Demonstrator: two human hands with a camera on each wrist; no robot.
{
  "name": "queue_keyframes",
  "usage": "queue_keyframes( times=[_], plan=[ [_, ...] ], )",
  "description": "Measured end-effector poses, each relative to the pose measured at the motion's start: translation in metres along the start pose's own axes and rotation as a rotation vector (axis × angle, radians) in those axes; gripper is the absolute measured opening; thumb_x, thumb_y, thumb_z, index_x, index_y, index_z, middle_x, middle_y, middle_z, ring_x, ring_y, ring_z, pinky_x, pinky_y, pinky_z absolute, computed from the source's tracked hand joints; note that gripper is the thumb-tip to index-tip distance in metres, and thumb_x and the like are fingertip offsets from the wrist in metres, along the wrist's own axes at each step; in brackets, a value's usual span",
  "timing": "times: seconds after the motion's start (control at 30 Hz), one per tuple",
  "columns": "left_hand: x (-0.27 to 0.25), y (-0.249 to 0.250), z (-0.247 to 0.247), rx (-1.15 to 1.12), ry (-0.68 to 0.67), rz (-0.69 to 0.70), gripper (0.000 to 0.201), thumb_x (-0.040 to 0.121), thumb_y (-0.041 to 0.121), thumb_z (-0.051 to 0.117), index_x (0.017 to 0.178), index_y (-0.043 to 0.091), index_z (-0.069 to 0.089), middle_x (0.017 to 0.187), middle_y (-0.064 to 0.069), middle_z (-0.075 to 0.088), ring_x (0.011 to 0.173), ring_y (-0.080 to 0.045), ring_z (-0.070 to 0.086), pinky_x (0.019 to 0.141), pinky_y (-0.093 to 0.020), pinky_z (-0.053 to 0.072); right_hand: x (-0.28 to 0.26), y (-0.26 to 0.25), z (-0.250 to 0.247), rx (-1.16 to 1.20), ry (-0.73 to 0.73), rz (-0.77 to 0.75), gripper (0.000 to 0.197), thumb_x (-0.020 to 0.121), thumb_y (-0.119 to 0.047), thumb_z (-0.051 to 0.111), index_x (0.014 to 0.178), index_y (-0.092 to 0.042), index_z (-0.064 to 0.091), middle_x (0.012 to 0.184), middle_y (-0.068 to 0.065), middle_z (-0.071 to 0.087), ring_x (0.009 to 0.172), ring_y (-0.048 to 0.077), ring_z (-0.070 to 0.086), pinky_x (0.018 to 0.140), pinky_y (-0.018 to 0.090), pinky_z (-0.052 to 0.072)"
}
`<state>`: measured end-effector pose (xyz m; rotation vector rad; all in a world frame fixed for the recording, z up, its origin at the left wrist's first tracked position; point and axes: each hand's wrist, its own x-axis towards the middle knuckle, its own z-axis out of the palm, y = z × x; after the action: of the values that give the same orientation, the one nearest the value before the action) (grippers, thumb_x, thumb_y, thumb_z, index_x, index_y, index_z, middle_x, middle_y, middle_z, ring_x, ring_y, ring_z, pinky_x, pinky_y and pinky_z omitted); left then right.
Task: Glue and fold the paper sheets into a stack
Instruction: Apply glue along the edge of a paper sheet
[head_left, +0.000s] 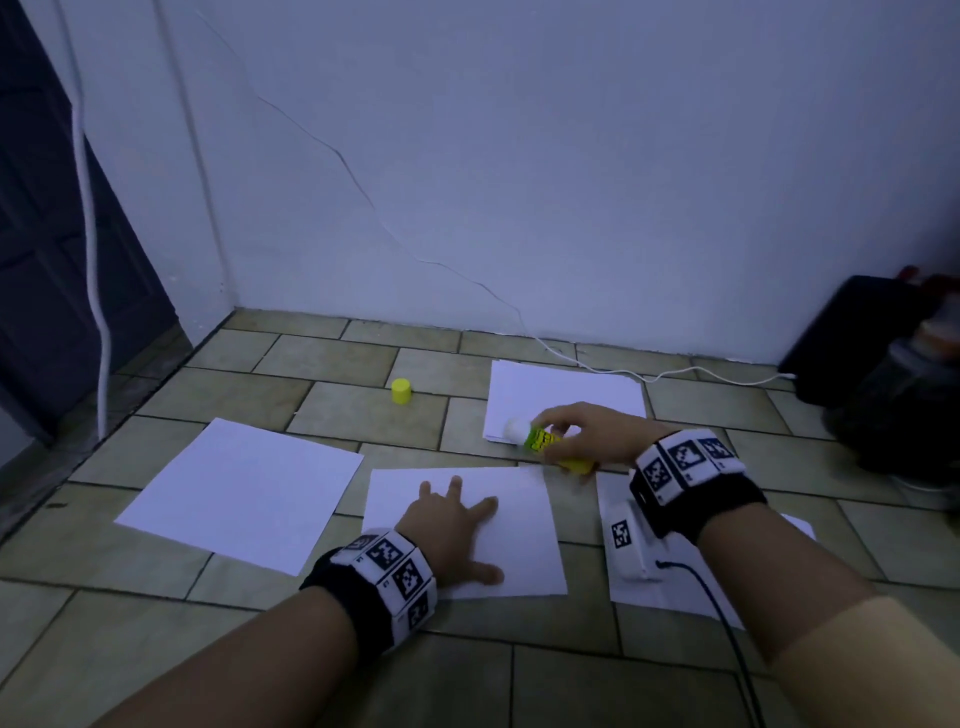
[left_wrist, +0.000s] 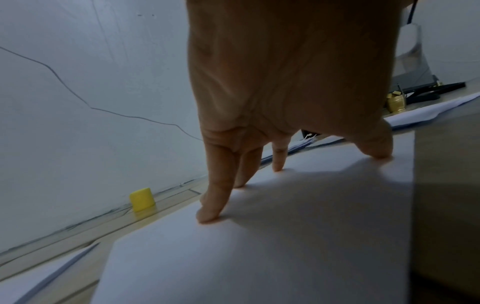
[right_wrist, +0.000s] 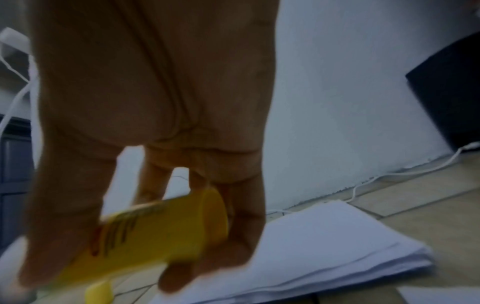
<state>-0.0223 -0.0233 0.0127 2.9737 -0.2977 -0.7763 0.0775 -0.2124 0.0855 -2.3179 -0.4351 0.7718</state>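
Observation:
My left hand presses flat, fingers spread, on the middle white sheet on the tiled floor; the left wrist view shows the fingertips on that sheet. My right hand grips a yellow glue stick, uncapped with its white tip pointing left, just beyond the sheet's far right corner. In the right wrist view the glue stick lies across my curled fingers. Its yellow cap stands apart on the floor.
A stack of white sheets lies behind my right hand, a single sheet to the left, another sheet under my right wrist. A white cable runs along the wall to dark objects at right.

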Motion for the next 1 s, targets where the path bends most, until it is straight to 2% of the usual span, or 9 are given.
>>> queue_keyframes(
  times=[0.1, 0.17, 0.23, 0.33, 0.53, 0.67, 0.8, 0.9, 1.0],
  plan=[
    [0.004, 0.006, 0.004, -0.034, 0.010, -0.042, 0.093, 0.077, 0.071, 0.058, 0.149, 0.038, 0.009, 0.158, -0.016, 0.002, 0.140, -0.051, 0.008, 0.109, -0.057, 0.032, -0.002, 0.011, 0.003, -0.123, 0.290, -0.081, 0.043, 0.066, -0.017, 0.086, 0.105, -0.024, 0.069, 0.101, -0.005, 0.060, 0.084, 0.008, 0.053, 0.066, 0.015, 0.043],
    [0.007, 0.010, 0.006, -0.047, 0.008, -0.066, 0.095, 0.077, 0.072, 0.057, 0.150, 0.038, 0.007, 0.159, -0.017, 0.000, 0.140, -0.052, 0.007, 0.108, -0.058, 0.033, 0.000, 0.013, 0.014, -0.083, 0.497, -0.102, 0.037, 0.059, -0.011, 0.087, 0.093, -0.013, 0.073, 0.096, -0.003, 0.068, 0.077, 0.005, 0.053, 0.064, 0.017, 0.039],
    [0.007, 0.012, 0.006, -0.047, 0.009, -0.083, 0.096, 0.078, 0.073, 0.055, 0.151, 0.037, 0.005, 0.159, -0.017, -0.002, 0.140, -0.052, 0.005, 0.108, -0.059, 0.032, 0.002, 0.012, 0.027, 0.053, 0.557, -0.123, 0.028, 0.062, -0.005, 0.083, 0.087, -0.009, 0.072, 0.088, -0.004, 0.068, 0.074, 0.007, 0.056, 0.062, 0.016, 0.042],
    [0.006, 0.013, 0.007, -0.046, 0.016, -0.092, 0.096, 0.078, 0.073, 0.054, 0.151, 0.036, 0.004, 0.159, -0.018, -0.003, 0.141, -0.052, 0.004, 0.110, -0.058, 0.031, 0.005, 0.009, 0.047, 0.081, 0.539, -0.197, 0.023, 0.074, -0.003, 0.074, 0.090, -0.017, 0.065, 0.081, -0.011, 0.062, 0.069, 0.002, 0.054, 0.059, 0.015, 0.040],
    [0.006, 0.013, 0.007, -0.026, 0.009, -0.095, 0.097, 0.079, 0.074, 0.053, 0.152, 0.036, 0.002, 0.160, -0.017, -0.004, 0.141, -0.051, 0.004, 0.109, -0.057, 0.032, 0.017, 0.013, 0.062, -0.016, 0.499, -0.126, 0.025, 0.081, -0.003, 0.066, 0.093, -0.022, 0.055, 0.091, 0.009, 0.067, 0.083, 0.025, 0.062, 0.074, 0.032, 0.050],
    [0.008, 0.012, 0.007, -0.023, -0.011, -0.098, 0.099, 0.078, 0.073, 0.055, 0.152, 0.036, 0.001, 0.160, -0.018, -0.004, 0.141, -0.051, 0.005, 0.110, -0.058, 0.032, 0.004, 0.014, 0.055, -0.113, 0.415, -0.113, 0.024, 0.080, -0.005, 0.067, 0.101, -0.011, 0.057, 0.097, 0.012, 0.066, 0.088, 0.027, 0.060, 0.068, 0.026, 0.042],
    [0.003, 0.012, -0.003, 0.004, -0.018, -0.078, 0.090, 0.084, 0.069, 0.050, 0.153, 0.034, 0.004, 0.159, -0.020, -0.001, 0.141, -0.049, 0.012, 0.113, -0.054, 0.028, -0.025, 0.022, 0.058, -0.114, 0.350, -0.132, 0.027, 0.078, -0.008, 0.072, 0.089, -0.023, 0.053, 0.103, 0.005, 0.066, 0.092, 0.021, 0.060, 0.075, 0.026, 0.047],
    [0.003, 0.007, -0.008, 0.052, 0.002, -0.046, 0.069, 0.095, 0.058, 0.040, 0.153, 0.033, 0.011, 0.157, -0.020, 0.011, 0.134, -0.044, 0.031, 0.109, -0.046, 0.033, -0.045, 0.030, 0.062, -0.100, 0.315, -0.159, 0.030, 0.077, -0.009, 0.075, 0.090, -0.026, 0.054, 0.093, -0.005, 0.063, 0.087, 0.014, 0.057, 0.070, 0.020, 0.046],
    [0.002, 0.002, -0.013, 0.151, 0.020, -0.005, 0.056, 0.102, 0.035, 0.035, 0.153, 0.032, 0.012, 0.151, -0.019, 0.023, 0.123, -0.037, 0.045, 0.098, -0.039, 0.043, -0.056, 0.034, 0.066, -0.111, 0.291, -0.146, 0.027, 0.079, -0.012, 0.074, 0.094, -0.025, 0.055, 0.088, -0.008, 0.061, 0.080, 0.008, 0.055, 0.063, 0.011, 0.039]
  ],
)
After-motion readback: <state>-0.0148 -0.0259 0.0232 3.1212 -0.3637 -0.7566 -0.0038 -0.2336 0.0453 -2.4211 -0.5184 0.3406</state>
